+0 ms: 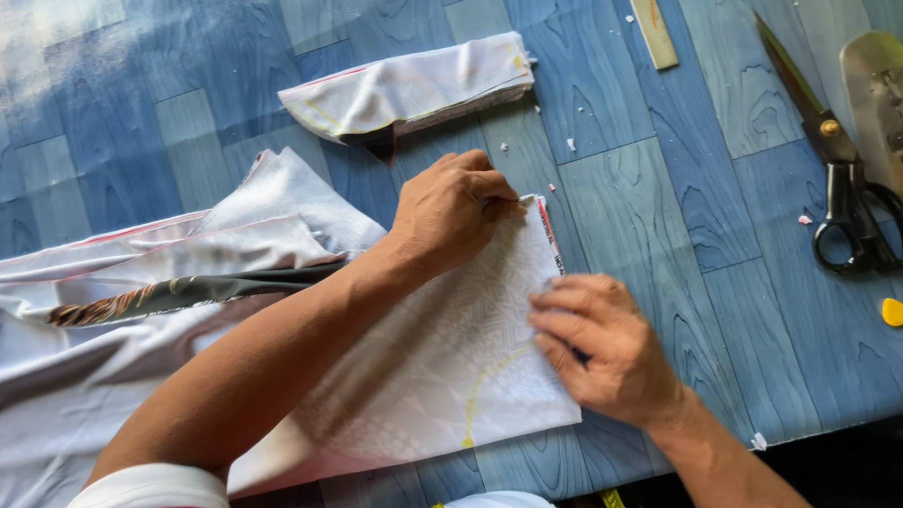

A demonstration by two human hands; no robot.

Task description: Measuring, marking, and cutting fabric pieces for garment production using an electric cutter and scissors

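Observation:
A white patterned fabric piece lies folded on the blue wood-print table. My left hand pinches its upper right corner, fingers curled on the edge. Flat on the cloth's right edge lies my right hand, fingers pressing down. More of the same white cloth, with a dark striped band, trails off to the left.
A second folded white fabric piece lies at the back. Large black-handled scissors rest at the right, beside a metal machine part. A yellow chalk piece and a wooden ruler are nearby.

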